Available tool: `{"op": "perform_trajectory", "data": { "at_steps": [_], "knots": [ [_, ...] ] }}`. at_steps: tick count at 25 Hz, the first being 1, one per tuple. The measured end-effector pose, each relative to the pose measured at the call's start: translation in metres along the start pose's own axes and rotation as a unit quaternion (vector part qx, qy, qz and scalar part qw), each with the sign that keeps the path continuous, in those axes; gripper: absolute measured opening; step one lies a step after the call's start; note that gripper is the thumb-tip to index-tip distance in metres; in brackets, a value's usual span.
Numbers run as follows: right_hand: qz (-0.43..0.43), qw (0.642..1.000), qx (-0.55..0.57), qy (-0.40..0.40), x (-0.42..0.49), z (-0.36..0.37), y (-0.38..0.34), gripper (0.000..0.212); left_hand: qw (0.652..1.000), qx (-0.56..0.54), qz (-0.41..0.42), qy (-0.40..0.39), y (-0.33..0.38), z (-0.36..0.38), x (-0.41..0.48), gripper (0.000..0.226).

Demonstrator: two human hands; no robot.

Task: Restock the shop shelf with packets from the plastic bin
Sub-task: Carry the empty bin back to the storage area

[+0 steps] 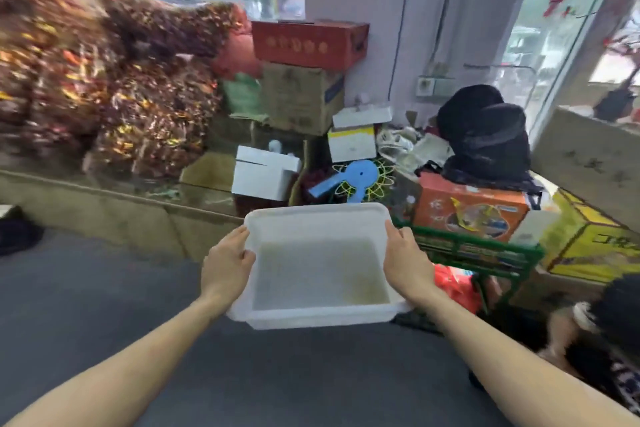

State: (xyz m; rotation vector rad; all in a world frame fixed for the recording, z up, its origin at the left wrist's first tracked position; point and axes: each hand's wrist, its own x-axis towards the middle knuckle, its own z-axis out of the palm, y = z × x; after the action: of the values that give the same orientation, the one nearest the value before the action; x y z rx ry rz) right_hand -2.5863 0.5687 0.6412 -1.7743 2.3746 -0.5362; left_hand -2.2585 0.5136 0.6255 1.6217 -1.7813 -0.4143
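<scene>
While blurred red-and-gold packets heap the ledge at your left, you hold the white plastic bin out front over the grey floor. It is empty, so restocking is likely done. Your left hand and right hand each grip a side rim, thumbs hooked over, probably to keep it level.

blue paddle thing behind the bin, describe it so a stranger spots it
Start at the white translucent plastic bin held mid-frame. Just past its far rim, between a white cardboard box and an orange printed box, lies the blue plastic paddle. It is the only blue item, round-headed, over yellow-green wire hoops.
</scene>
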Motion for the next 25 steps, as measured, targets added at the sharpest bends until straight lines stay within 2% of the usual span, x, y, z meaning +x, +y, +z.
{"op": "perform_trajectory", "data": {
  "at_steps": [8, 13, 16, 20, 25],
  "knots": [
    [-0.18, 0.981, 0.044, -0.063, 0.171, 0.119, -0.231, 0.061, 0.98, 0.078, -0.141, 0.117, -0.157, -0.11, 0.11, 0.053],
    [-0.322, 0.94, 0.058, -0.1, 0.23, 0.18, -0.411, 0.058, 0.949, 0.085, -0.242, 0.186, -0.268, -0.195, 0.135, 0.057],
    [-0.388, 0.911, 0.074, -0.115, 0.224, 0.21, -0.522, 0.06, 0.924, 0.086, -0.303, 0.218, -0.329, -0.255, 0.121, 0.058],
    [-0.464, 0.861, 0.113, -0.174, 0.189, 0.265, -0.67, 0.056, 0.869, 0.094, -0.378, 0.305, -0.414, -0.338, 0.094, 0.055],
    [-0.517, 0.827, 0.102, -0.195, 0.142, 0.334, -0.845, 0.052, 0.844, 0.12, -0.403, 0.334, -0.53, -0.447, 0.081, 0.054]
  ]
}}
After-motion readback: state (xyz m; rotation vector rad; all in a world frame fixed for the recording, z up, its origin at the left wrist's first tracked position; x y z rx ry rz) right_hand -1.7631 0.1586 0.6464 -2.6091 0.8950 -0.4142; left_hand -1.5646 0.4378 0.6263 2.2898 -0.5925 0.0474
